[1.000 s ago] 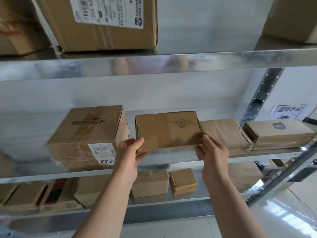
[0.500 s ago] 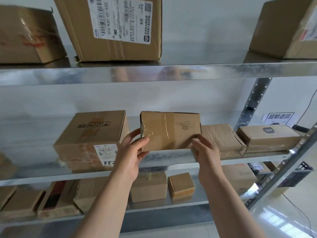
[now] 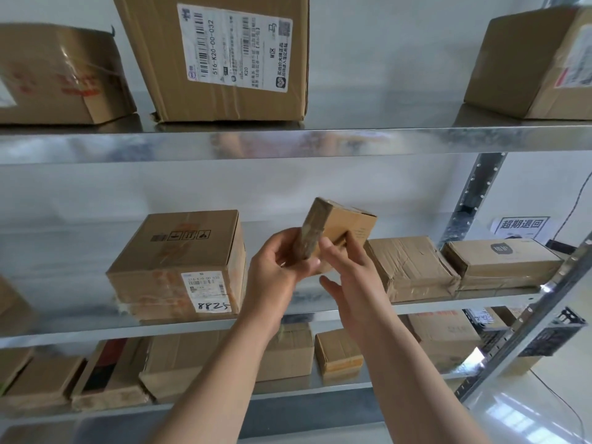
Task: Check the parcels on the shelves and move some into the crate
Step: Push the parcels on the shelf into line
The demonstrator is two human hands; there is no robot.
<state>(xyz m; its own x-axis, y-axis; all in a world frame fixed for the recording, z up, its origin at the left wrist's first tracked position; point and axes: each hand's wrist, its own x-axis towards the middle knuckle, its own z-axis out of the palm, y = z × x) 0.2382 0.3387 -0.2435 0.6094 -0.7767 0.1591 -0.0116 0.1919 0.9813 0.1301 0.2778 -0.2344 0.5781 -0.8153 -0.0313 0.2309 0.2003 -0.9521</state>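
A flat brown cardboard parcel (image 3: pixel 344 230) is lifted off the middle shelf (image 3: pixel 96 328) and turned edge-on toward me. My left hand (image 3: pixel 275 270) grips its near taped end, thumb and fingers curled around it. My right hand (image 3: pixel 350 277) holds the parcel from the right side, fingers against its face, thumb spread below. No crate is in view.
On the middle shelf a labelled box marked 8825 (image 3: pixel 179 267) stands at left, a crumpled parcel (image 3: pixel 410 267) and a flat box (image 3: pixel 503 262) at right. Large boxes (image 3: pixel 217 56) fill the top shelf, several small parcels (image 3: pixel 338 352) the lower. A steel upright (image 3: pixel 474 200) stands at right.
The parcel has come off the middle shelf and rotated from facing me flat to edge-on. Both hands have moved closer together around it. My view has tilted upward.
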